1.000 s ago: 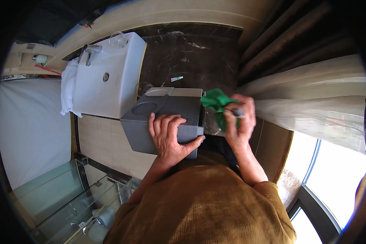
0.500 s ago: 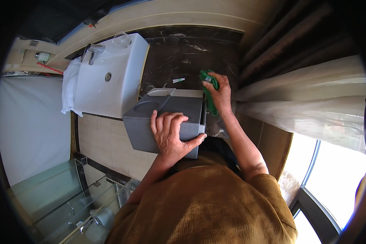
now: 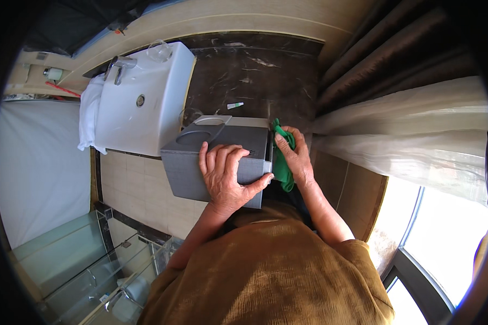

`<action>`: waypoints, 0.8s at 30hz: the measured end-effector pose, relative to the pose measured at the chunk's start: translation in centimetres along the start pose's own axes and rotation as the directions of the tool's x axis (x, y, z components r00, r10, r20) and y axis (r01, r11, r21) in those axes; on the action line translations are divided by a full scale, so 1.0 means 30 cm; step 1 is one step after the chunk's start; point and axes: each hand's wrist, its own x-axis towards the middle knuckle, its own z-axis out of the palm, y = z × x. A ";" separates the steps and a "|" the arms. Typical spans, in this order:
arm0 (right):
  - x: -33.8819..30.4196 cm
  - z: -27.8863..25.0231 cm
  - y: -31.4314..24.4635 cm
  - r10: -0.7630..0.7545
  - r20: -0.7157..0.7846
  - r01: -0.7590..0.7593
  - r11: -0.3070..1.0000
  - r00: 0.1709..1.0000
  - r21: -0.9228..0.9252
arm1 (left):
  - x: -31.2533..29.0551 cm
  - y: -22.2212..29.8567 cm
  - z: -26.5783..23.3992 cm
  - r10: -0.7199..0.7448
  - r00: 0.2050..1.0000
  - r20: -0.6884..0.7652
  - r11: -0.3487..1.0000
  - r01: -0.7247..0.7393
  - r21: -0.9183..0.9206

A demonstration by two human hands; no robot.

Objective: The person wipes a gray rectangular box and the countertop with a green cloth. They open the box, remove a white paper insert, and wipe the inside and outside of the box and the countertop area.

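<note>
A grey box (image 3: 181, 170) with a round recess in its top lies at the near edge of the dark marble counter (image 3: 255, 65). My left hand (image 3: 225, 176) grips its near side, the fingers bent over the top and the thumb at the right corner. In my right hand (image 3: 298, 154) is a bunched green cloth (image 3: 283, 170), pinched between thumb and fingers. The cloth hangs down along the box's right side, where a dark gap shows. Whether it touches the box I cannot tell.
Left of the box stands a white sink (image 3: 152, 86) with a chrome faucet (image 3: 123, 62) and a clear glass (image 3: 159, 51) on its rim. A white towel (image 3: 92, 116) drapes over its left side. Behind the box lies a small white-and-green tube (image 3: 235, 105). Curtains (image 3: 396, 135) hang at right.
My right hand has come nearer to me with the green cloth, from behind the box's right corner down along its right side. My left hand keeps its grip on the box.
</note>
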 end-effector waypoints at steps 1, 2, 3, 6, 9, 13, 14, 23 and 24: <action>-0.013 0.019 0.016 0.142 0.053 -0.148 0.978 0.989 0.144 | -0.002 -0.002 0.001 0.000 1.000 -0.003 1.000 0.000 -0.002; -0.027 0.030 0.029 0.201 0.055 -0.207 0.962 0.978 0.180 | -0.003 -0.002 0.003 0.000 1.000 -0.007 1.000 0.000 -0.005; -0.035 0.043 0.014 0.257 0.061 -0.264 0.939 0.965 0.220 | -0.003 0.000 0.001 -0.002 1.000 0.002 1.000 0.002 -0.008; -0.028 0.053 -0.004 0.184 0.010 -0.183 0.969 0.983 0.164 | -0.004 0.001 -0.003 -0.006 1.000 0.021 1.000 0.006 -0.010; 0.021 0.038 -0.008 -0.079 -0.007 0.079 0.994 0.997 0.077 | -0.009 -0.003 -0.004 -0.004 1.000 0.019 1.000 0.004 -0.001; 0.121 0.037 -0.005 -0.052 -0.022 0.055 0.975 0.998 0.214 | -0.014 -0.001 -0.010 0.003 1.000 0.020 1.000 -0.003 -0.008; 0.137 0.034 0.000 -0.061 -0.035 0.068 0.955 0.998 0.288 | -0.007 0.005 -0.017 0.008 1.000 0.025 1.000 -0.008 -0.014; 0.089 0.009 0.024 -0.051 -0.016 0.053 0.991 0.999 0.121 | -0.012 -0.008 -0.009 0.021 1.000 0.012 0.999 -0.020 -0.035; 0.063 0.004 0.017 -0.022 0.017 0.020 0.997 1.000 0.074 | -0.014 -0.007 -0.008 0.023 1.000 0.008 0.999 -0.023 -0.038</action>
